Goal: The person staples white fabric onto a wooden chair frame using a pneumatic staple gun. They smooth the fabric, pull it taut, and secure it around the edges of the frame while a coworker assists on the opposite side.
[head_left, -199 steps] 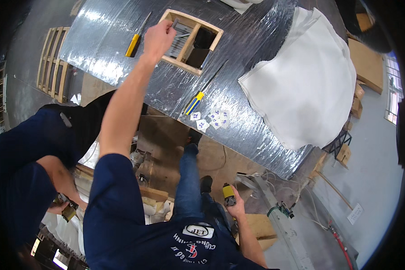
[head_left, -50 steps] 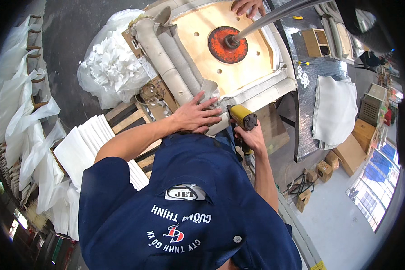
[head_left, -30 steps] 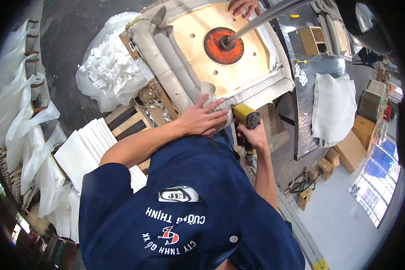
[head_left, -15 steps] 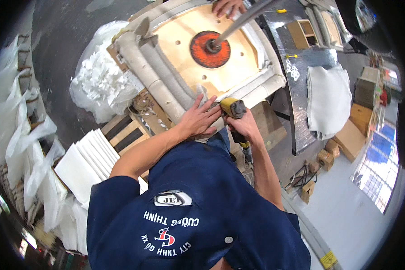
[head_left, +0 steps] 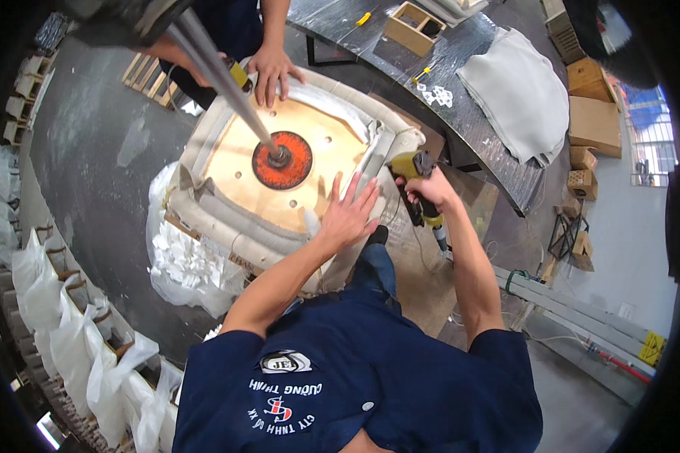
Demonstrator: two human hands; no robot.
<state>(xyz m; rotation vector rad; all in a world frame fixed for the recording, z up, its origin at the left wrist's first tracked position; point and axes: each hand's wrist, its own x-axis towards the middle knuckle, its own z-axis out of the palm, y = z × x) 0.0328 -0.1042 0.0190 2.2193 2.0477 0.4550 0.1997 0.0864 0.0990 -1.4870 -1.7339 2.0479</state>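
A seat with a pale wooden underside [head_left: 227, 196] and light fabric folded over its edges lies bottom up in front of me. An orange-red disc [head_left: 301, 162] presses on its middle at the end of a metal rod [head_left: 230, 87]. My left hand [head_left: 347, 215] rests flat, fingers spread, on the seat's near right edge and fabric. To the right of the seat, my right hand [head_left: 432, 189] grips a yellow and black staple gun [head_left: 414, 164], which is held off the fabric. An air hose fitting hangs from the tool's handle.
Across the seat, a co-worker's hand [head_left: 273, 72] lies on the far edge; their other hand is near a yellow tool [head_left: 239, 75]. A black table [head_left: 385, 64] at the right bears pale fabric pieces [head_left: 517, 90] and a wooden box [head_left: 414, 29]. White scraps [head_left: 193, 264] fill a bag at left.
My right hand has drawn the staple gun away from the seat's near edge, out to the right. My left hand still lies on the edge. The view has turned, showing more of the co-worker.
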